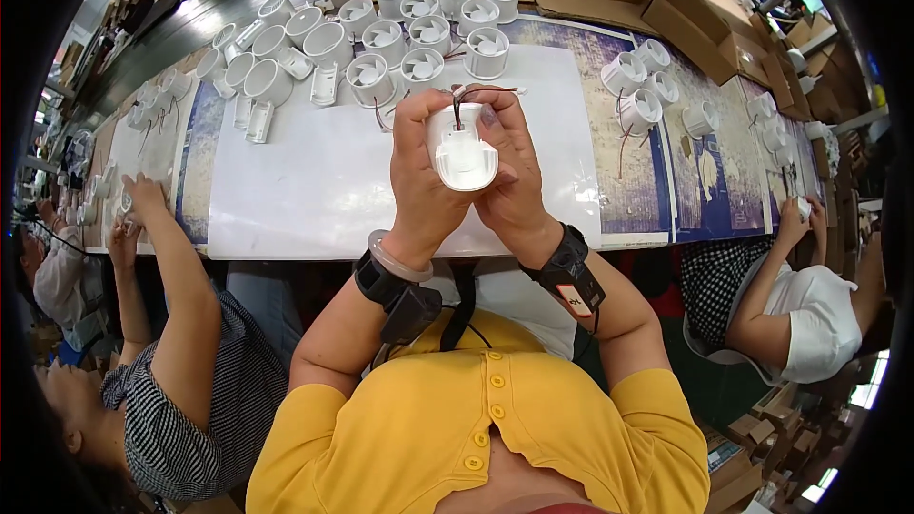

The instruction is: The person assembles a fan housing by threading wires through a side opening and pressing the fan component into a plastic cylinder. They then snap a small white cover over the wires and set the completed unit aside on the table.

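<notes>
Between my two hands, above the white work sheet (314,181), is a white plastic fan housing (466,164) with a small bracket-like end facing me. Dark and red wires (490,89) come out of it at the top, near my fingertips. My left hand (419,162) grips its left side, and my right hand (514,167) wraps its right side with the thumb on the front. Just beyond stand several round white fans (422,65) with blades showing. To their left lie several white cylindrical shells (268,83) with side brackets.
Opened cardboard boxes (690,33) line the far edge. More white fans (639,111) with wires sit on the right of the table. A co-worker in a checked top (205,381) handles parts at left; another in white (809,324) works at right.
</notes>
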